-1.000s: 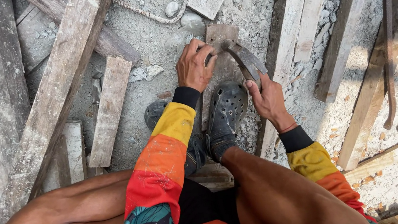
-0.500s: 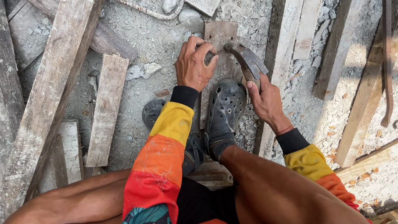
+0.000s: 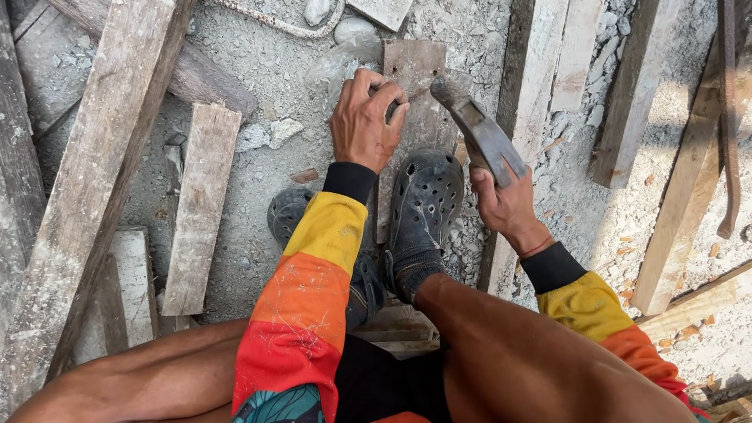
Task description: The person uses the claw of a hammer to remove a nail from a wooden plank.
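I squat over rubble, my knees filling the lower view. My right hand (image 3: 501,204) is shut on the handle of a grey hammer (image 3: 479,132), whose head is raised just right of my left hand. My left hand (image 3: 368,119) rests with pinched fingers on a short dusty wooden board (image 3: 419,67) lying on the ground in front of my feet; whether it holds a nail is too small to tell. My dark perforated shoes (image 3: 423,201) stand on the near end of that board.
Long weathered planks (image 3: 97,193) cross at the left, with a shorter plank (image 3: 201,204) beside them. More planks (image 3: 584,18) lean at the right next to a rusty iron bar (image 3: 728,73). A rope (image 3: 276,21), stones and grey gravel lie beyond the board.
The hammer head has lifted slightly and moved right, away from my left hand. My left hand has stayed on the board.
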